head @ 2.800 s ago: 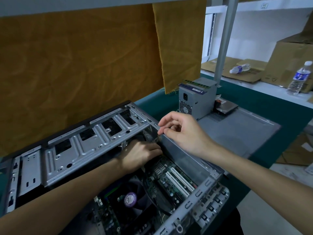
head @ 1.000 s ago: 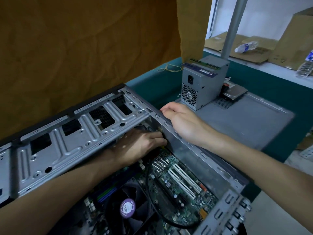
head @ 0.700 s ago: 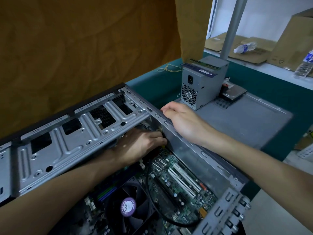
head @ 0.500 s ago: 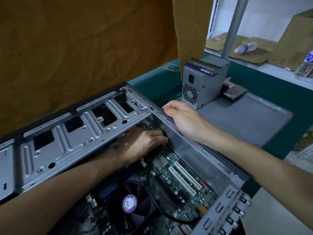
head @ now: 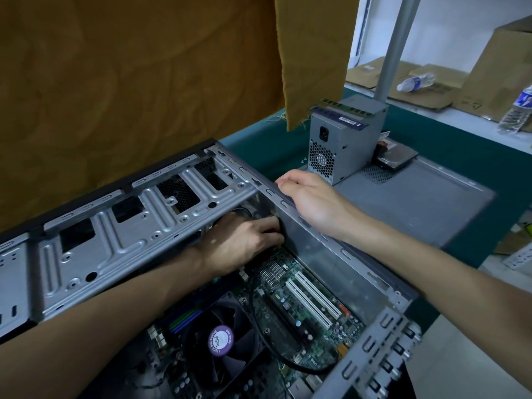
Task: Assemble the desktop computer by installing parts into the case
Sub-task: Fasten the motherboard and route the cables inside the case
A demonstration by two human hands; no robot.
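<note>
The case [head: 121, 240] lies on its side with the open face upward, and both hands work at its far corner. Its drive-cage panel [head: 144, 226] runs along the outer side of the left hand's fingers, and the case side wall [head: 331, 254] runs lengthwise under the right hand, from the far corner back toward the person. The side panel [head: 417, 197] lies flat beyond the right hand's fingers, on the outer side of that wall, and carries the power supply [head: 342, 142] standing upright, well apart from either hand. A hard drive [head: 398, 158] lies just beside the power supply, farther from the fingers again. Inside the case, the motherboard [head: 302, 306] sits behind the left hand's fingers, toward the wrist, with its white expansion slots [head: 312, 300] running parallel to the side wall. The CPU fan [head: 220, 339] sits below the left forearm. A black cable [head: 259, 318] runs from near the left hand back across the board. The right hand [head: 311, 200] rests on the rim of the side wall, fingers curled over its top edge, steadying the case. The left hand [head: 244, 240] reaches into the recess under the rim, fingers curled toward the corner; the fingertips are hidden, so whether they grasp a connector or cable end cannot be determined. The working point lies directly ahead of the left fingers, in the corner between wall and drive cage, so the left hand is judged nearer and the next move is along the wall's long axis.
</note>
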